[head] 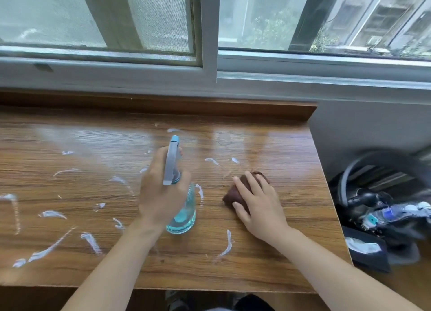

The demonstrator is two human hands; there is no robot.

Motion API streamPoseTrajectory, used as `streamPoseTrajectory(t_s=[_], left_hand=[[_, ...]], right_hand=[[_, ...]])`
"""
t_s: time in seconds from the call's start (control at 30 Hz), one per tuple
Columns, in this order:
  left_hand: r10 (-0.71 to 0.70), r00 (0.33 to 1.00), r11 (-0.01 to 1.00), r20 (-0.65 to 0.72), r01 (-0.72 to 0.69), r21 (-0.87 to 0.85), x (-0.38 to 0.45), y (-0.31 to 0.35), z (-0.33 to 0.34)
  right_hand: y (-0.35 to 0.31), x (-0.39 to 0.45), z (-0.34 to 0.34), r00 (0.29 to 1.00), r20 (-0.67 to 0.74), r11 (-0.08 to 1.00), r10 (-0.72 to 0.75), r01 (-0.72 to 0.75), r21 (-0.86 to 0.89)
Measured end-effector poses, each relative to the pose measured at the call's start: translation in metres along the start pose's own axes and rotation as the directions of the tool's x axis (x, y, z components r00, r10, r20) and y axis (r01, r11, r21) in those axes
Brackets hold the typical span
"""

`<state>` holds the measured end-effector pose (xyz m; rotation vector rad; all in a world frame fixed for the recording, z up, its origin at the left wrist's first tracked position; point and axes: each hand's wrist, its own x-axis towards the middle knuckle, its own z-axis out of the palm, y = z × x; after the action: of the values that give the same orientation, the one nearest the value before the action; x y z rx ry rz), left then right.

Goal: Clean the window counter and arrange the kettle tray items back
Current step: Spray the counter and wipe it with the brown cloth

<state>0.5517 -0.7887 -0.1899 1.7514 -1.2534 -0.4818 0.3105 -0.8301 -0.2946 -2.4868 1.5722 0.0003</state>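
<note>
Left hand (161,189) grips the spray bottle (182,215); right hand (258,203) presses flat on the brown cloth (235,191).

Sliding window (210,19) w/ mesh screen (161,17) behind, apartment bldg (384,14) outside, dark bag (377,208) at right w/ plastic water bottle (396,214) inside

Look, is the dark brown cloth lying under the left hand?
No, the dark brown cloth lies under the right hand, while the left hand grips the clear spray bottle of blue liquid.
</note>
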Motion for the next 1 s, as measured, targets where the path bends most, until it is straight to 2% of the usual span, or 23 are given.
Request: streamPoseTrajectory(t_s=[0.07,0.2,0.27,0.33,0.4,0.5,0.6,0.7,0.77,0.87,0.93,1.0], left_hand=[[0.061,0.998,0.998,0.000,-0.061,0.019,0.008,-0.009,0.000],[0.132,0.991,0.991,-0.019,-0.132,0.023,0.014,-0.023,0.000],[0.146,0.989,0.989,-0.027,-0.145,0.013,0.015,-0.026,-0.002],[0.141,0.990,0.990,-0.015,-0.141,0.014,0.016,-0.029,-0.002],[0.143,0.990,0.990,-0.008,-0.143,0.021,0.018,-0.031,0.000],[0.156,0.988,0.987,-0.004,-0.156,0.027,0.019,-0.032,0.002],[0.175,0.985,0.984,-0.007,-0.175,0.031,0.018,-0.035,0.004],[0.230,0.973,0.972,-0.015,-0.229,0.055,0.016,-0.037,0.004],[0.249,0.968,0.968,-0.017,-0.248,0.045,0.015,-0.041,0.005],[0.248,0.969,0.969,-0.013,-0.248,0.011,0.013,-0.046,0.005],[0.245,0.969,0.969,-0.013,-0.245,0.006,0.012,-0.049,0.005],[0.226,0.974,0.974,-0.013,-0.226,0.004,0.011,-0.050,0.004]], right_hand=[[0.003,0.050,-0.008,0.999,0.012,0.999,0.042,-0.042,0.024],[0.018,0.150,-0.028,0.969,0.006,0.969,0.245,-0.245,0.041],[0.019,0.176,-0.032,0.948,0.042,0.945,0.317,-0.319,0.072],[0.015,0.179,-0.031,0.945,0.026,0.941,0.327,-0.328,0.084],[0.009,0.161,-0.031,0.966,-0.022,0.962,0.258,-0.254,0.099],[0.001,0.106,-0.021,0.996,-0.040,0.993,0.075,-0.071,0.095],[-0.002,0.037,-0.008,0.995,-0.042,0.993,-0.095,0.098,0.065],[0.008,-0.003,0.000,0.985,-0.011,0.983,-0.175,0.175,0.047],[0.016,0.004,0.000,0.983,-0.011,0.982,-0.184,0.184,0.044],[0.024,0.063,-0.005,0.994,-0.066,0.994,-0.092,0.095,0.047],[0.029,0.122,-0.011,0.990,-0.137,0.998,0.037,-0.028,0.064],[0.028,0.178,-0.018,0.964,-0.166,0.972,0.206,-0.181,0.152]])
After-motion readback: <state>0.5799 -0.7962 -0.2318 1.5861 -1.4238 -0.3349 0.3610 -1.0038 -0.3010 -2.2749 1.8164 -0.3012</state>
